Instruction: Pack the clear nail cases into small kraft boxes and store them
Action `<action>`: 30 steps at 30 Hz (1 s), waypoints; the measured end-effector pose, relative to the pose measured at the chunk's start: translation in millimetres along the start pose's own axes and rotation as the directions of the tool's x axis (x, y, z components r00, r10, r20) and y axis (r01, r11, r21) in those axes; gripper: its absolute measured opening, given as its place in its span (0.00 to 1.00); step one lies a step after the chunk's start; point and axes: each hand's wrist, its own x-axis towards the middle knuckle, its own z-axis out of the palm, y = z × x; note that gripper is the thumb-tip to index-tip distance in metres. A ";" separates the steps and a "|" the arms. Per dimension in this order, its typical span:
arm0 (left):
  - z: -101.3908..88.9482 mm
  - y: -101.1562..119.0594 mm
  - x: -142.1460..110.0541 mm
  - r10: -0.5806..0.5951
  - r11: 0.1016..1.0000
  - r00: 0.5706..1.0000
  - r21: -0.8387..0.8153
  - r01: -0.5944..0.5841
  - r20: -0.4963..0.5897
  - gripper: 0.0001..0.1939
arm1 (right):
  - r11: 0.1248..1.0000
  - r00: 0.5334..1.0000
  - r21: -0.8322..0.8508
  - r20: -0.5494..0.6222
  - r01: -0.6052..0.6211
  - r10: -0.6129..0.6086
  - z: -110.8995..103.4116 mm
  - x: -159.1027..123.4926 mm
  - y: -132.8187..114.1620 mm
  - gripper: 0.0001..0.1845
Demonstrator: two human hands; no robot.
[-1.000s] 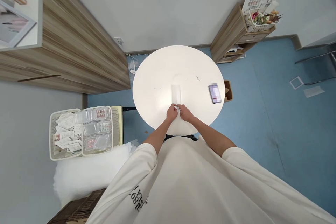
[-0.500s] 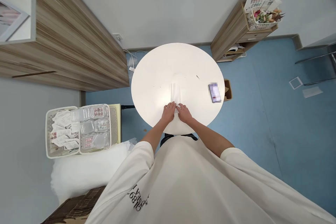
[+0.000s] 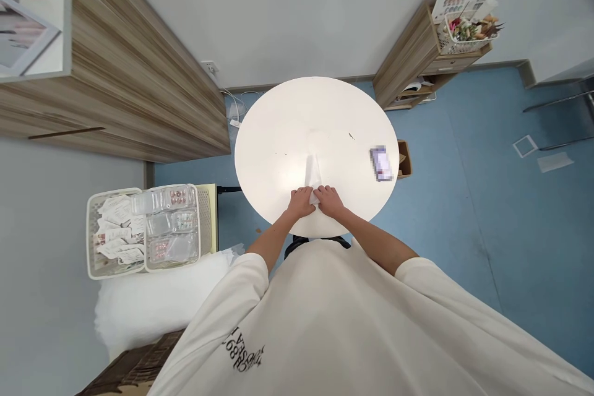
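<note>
Far end of the sheet (image 3: 312,169) has narrowed to a wedge. Sheet lies on the surface (image 3: 278,120), long axis running forward; left hand (image 3: 301,202) and right hand (image 3: 330,201), fingers curled, hold its near end, about equally close.

i see the sheet (image 3: 312,168) as white, the table (image 3: 278,117) off-white, the floor (image 3: 431,210) plain blue, the cabinet (image 3: 143,74) brown with streaky wood grain, the shirt (image 3: 334,309) cream with black lettering (image 3: 244,352).
</note>
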 end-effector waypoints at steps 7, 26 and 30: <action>-3.5 -4.0 -12.8 0.022 0.994 0.997 -0.112 -0.014 0.068 0.25 | 0.993 0.991 0.059 0.082 0.105 -0.110 -7.8 0.9 2.4 0.23; 0.2 -2.3 20.3 -0.364 0.866 0.930 -0.386 0.318 -0.052 0.15 | 0.935 0.960 0.224 0.100 -0.277 0.260 -15.0 48.1 13.5 0.22; 5.3 2.6 18.3 -0.310 0.924 0.943 -0.270 0.270 -0.117 0.30 | 0.899 0.934 0.260 0.054 -0.353 0.352 -12.4 51.2 10.7 0.24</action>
